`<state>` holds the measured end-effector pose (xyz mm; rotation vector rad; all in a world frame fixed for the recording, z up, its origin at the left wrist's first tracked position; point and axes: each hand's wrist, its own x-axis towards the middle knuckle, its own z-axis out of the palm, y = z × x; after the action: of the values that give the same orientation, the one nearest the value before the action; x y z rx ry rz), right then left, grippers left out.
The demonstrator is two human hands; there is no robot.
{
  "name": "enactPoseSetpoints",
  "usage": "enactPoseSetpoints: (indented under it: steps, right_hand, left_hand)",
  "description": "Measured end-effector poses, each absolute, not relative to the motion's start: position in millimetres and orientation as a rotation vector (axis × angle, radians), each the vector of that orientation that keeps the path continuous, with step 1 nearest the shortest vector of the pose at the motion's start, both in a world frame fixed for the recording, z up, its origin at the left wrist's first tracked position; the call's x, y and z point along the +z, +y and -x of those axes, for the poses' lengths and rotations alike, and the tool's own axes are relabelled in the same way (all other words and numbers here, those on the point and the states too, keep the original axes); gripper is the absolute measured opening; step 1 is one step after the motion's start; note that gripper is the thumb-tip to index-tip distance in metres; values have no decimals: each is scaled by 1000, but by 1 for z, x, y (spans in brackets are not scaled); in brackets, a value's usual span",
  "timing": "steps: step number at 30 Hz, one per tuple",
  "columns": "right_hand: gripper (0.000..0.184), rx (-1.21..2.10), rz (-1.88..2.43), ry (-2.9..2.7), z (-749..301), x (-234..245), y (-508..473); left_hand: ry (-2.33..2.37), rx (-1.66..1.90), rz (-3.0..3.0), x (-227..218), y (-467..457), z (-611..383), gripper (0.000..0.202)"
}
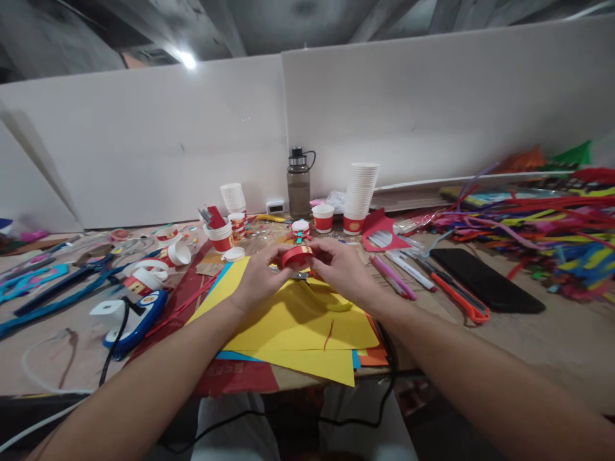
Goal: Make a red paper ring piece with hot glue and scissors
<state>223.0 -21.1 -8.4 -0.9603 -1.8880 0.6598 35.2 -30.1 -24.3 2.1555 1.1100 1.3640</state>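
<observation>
This is a craft workshop: yellow paper (283, 328) lies under the left hand (257, 278) and right hand (344, 269), a stack of paper cups (360, 192) stands beyond them, a box cutter (460, 298) and heaped colourful strips (542, 221) lie right of the right hand, and white panels (432, 109) rise beyond the worktable (562, 352).

Red band (298, 258) in both hands (259, 276) (340, 266)

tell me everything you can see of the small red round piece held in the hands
The small, round, red piece, which looks like paper, is short, with a curved outer side and pale gold marking near its top edge. It is held above the yellow paper sheets, between the fingers of the left hand and right hand, which touch it at either side. The fingers hide its ends, so whether it forms a closed ring cannot be told.
</observation>
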Motion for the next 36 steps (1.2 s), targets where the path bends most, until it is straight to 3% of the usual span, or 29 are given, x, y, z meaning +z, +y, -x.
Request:
enactPoseSetpoints:
  steps: [7,13,23,31,36]
  right_hand:
    - [14,1167,917,-1634,-221,-6,-16]
    - [23,1476,943,-1407,-220,-7,-15]
    - [7,1386,1006,-1440,-218,-13,-13]
    - [8,1626,1018,-1288,-218,-6,-19]
    - [5,1600,1032,-1329,-218,-7,-19]
  left_hand:
    - [755,1197,-1686,-23,-35,-38,31]
    - [626,1162,-1327,-28,-29,-38,37]
    - [650,1080,-1172,-27,-29,-42,39]
    - [594,1063,-1145,-23,-32,-42,36]
    - [620,1005,-1209,-16,-36,-42,40]
